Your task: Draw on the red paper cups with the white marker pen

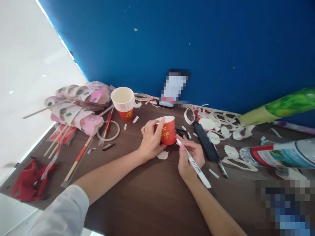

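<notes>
A red paper cup (pixel 168 131) with yellow print stands on the brown table (pixel 147 196). My left hand (pixel 150 140) is wrapped round its left side. My right hand (pixel 190 157) grips a white marker pen (pixel 195 165), whose tip touches the cup's lower right side. A small white paper scrap (pixel 162 155) lies just below the cup.
A stack of paper cups (pixel 123 102) stands behind. Patterned paper pieces and sticks (pixel 76 108) lie at the left, red material (pixel 28 182) at the front left. Black scissors (pixel 209 146) and white paper offcuts (pixel 221 127) lie at the right, beside a plastic bottle (pixel 278 155). A blue wall (pixel 197 42) backs the table.
</notes>
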The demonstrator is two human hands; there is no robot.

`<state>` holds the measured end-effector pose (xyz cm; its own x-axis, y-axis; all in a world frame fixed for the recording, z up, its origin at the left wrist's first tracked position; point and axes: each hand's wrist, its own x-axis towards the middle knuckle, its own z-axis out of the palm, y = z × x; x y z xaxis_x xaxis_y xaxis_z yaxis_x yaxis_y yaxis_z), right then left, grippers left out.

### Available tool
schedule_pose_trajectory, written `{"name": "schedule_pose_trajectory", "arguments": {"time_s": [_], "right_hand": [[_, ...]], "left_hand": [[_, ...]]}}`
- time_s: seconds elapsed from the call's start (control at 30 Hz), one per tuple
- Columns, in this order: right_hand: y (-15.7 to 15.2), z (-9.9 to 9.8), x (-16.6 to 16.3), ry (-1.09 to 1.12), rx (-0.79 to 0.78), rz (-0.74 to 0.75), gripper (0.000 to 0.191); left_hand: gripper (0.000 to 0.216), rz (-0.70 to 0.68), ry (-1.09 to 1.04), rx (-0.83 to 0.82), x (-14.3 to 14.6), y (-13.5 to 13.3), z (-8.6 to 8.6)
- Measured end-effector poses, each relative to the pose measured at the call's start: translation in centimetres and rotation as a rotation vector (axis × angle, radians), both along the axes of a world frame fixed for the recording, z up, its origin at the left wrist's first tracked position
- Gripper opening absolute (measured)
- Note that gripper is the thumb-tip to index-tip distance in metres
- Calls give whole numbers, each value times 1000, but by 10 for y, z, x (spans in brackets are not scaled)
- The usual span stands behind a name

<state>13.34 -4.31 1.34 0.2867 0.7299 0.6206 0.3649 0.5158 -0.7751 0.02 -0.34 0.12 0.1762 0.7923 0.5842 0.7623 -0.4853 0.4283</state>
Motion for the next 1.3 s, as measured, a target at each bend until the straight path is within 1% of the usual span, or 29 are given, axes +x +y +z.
{"name": "schedule_pose_trajectory", "arguments": {"time_s": [0.1,0.2,0.33,0.57,0.87,1.07,1.3], "right_hand": [[-1,-3,0,-32,19,-19,17],[0,-5,0,-118,46,1,23],[0,-5,1,-175,65,6,21],[-1,-2,0,-177,9,-17,15],[-1,1,-1,-141,-7,-10,15],[-1,4,-1,-124,26,10,14],[-2,1,-1,-183,37,-13,18]], "left_hand": [[98,-4,-27,20,0,0,-2],[88,-7,-41,41,1,1,-4],[80,-2,-34,30,1,1,-4],[80,1,-28,24,2,0,-2],[81,10,-8,-10,1,0,-1],[79,-6,-17,18,1,0,-1],[76,-26,39,31,0,-1,-2]]}}
